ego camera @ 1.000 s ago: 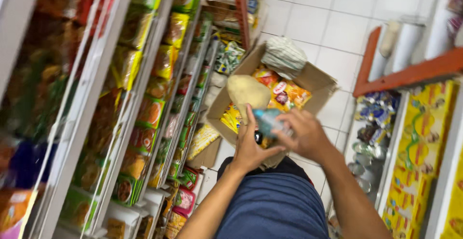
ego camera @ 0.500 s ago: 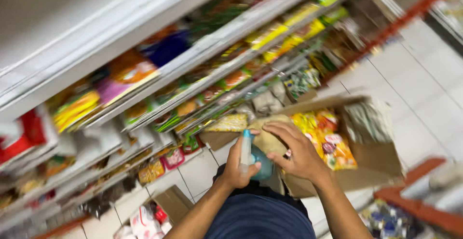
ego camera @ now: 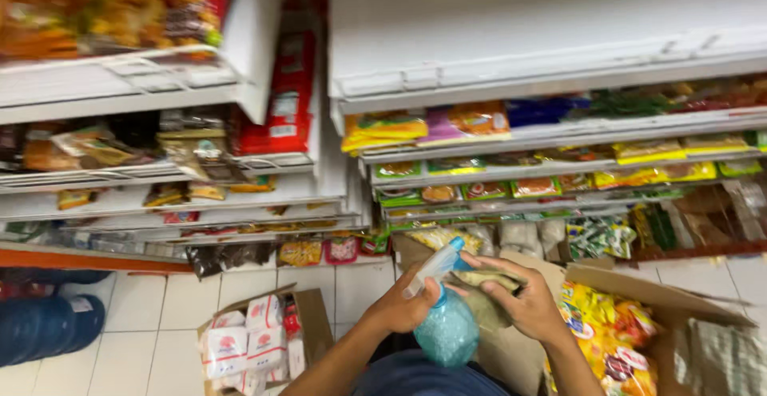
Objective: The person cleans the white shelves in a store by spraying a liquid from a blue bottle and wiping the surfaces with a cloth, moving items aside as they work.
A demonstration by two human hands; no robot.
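Left hand (ego camera: 403, 310) in a closed grip around a blue spray bottle (ego camera: 444, 326); right hand (ego camera: 523, 300) pinches a cloth (ego camera: 487, 284) beside it. Stocked shelves (ego camera: 511, 172) beyond, open cardboard box (ego camera: 639, 288) to the right.

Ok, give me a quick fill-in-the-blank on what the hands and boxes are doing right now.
1. The left hand holds a teal spray ____.
2. The right hand grips a folded ____ beside the nozzle.
3. The open cardboard box with white packets stands on the tiled ____.
4. The box at right holds mostly ____ packets.

Missing words: bottle; cloth; floor; yellow
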